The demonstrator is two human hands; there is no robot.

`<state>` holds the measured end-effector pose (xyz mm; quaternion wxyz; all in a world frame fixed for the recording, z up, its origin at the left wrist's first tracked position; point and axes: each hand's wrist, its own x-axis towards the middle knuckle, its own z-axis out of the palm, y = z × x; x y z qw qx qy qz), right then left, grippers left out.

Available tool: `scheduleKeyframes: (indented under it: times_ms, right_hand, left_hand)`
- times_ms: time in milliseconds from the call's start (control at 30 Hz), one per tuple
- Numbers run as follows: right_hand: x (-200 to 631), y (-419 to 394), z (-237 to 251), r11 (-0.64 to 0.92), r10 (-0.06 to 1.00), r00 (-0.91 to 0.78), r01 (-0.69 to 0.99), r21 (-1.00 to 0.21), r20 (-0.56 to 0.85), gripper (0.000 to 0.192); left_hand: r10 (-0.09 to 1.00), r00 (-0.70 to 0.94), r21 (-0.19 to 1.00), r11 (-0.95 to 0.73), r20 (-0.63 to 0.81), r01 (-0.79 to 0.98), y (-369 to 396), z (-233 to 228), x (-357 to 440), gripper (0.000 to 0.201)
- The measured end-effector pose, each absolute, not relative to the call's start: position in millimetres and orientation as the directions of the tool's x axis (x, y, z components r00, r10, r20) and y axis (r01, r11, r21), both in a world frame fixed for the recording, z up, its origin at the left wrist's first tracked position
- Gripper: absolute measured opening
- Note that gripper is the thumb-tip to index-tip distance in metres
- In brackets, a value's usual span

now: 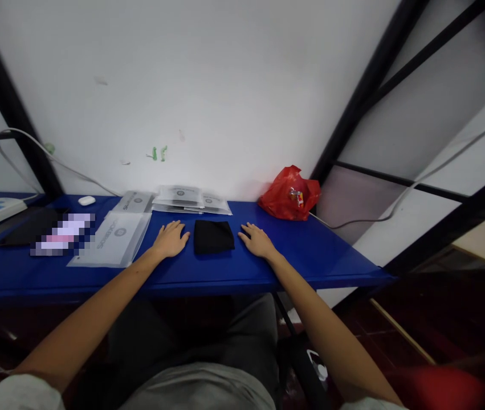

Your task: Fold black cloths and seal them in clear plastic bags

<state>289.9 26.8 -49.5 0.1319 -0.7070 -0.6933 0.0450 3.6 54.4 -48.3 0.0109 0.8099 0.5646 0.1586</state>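
Resting flat on blue table point(310, 250): left hand point(170, 240) and right hand point(257, 241), fingers loosely spread, holding nothing, either side of folded black cloth point(214, 236). Seemingly before handling; closing in on cloth edges needed.

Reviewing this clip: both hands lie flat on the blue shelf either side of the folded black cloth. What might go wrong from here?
1. The left hand lies close to a clear packet that reaches near the blue shelf's front edge; a sideways brush might push it off.
2. The folded black cloth looks loosely folded, so a one-sided pull by the right hand may undo it.
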Motion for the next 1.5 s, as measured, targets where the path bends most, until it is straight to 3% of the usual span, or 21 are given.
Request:
scheduleKeyframes:
  times_ms: [167,333,433,633,767,867,1000,1267,1500]
  right_hand:
    - [290,28,-51,-0.002,0.992,0.035,0.965,-0.261,0.124,0.052]
    - [291,29,-52,-0.004,0.991,0.039,0.964,-0.265,0.127,0.052]
    - [292,29,-53,0.008,0.990,0.028,0.965,-0.263,0.135,0.052]
    - [294,29,-54,0.013,0.989,0.027,0.965,-0.262,0.146,0.052]
    - [293,29,-53,0.016,0.989,0.025,0.963,-0.270,0.144,0.052]
    - [293,29,-52,0.016,0.989,0.025,0.961,-0.275,0.143,0.052]
    - [293,29,-53,0.018,0.989,0.022,0.961,-0.275,0.145,0.053]
    - [294,30,-54,0.019,0.988,0.024,0.962,-0.271,0.155,0.052]
    - [294,29,-54,0.020,0.987,0.024,0.961,-0.275,0.156,0.051]
  left_hand:
    - [0.749,0.313,0.108,-0.454,0.583,0.885,30,-26,23,0.035]
    - [0.630,0.584,0.005,-0.682,0.512,0.731,-6,-25,66,0.035]
    - [0.652,0.603,0.028,-0.689,0.460,0.724,-12,-31,75,0.037]
    - [0.785,0.467,0.107,-0.549,0.407,0.829,-4,-28,52,0.043]
    - [0.831,0.434,0.074,-0.486,0.347,0.871,-2,-25,41,0.031]
    - [0.844,0.425,0.054,-0.466,0.327,0.883,-1,-25,41,0.020]
    - [0.844,0.413,0.059,-0.458,0.342,0.887,-2,-25,46,0.021]
    - [0.776,0.485,0.144,-0.577,0.403,0.804,-13,-31,57,0.011]
    - [0.804,0.404,0.176,-0.517,0.436,0.838,-8,-34,65,0.020]
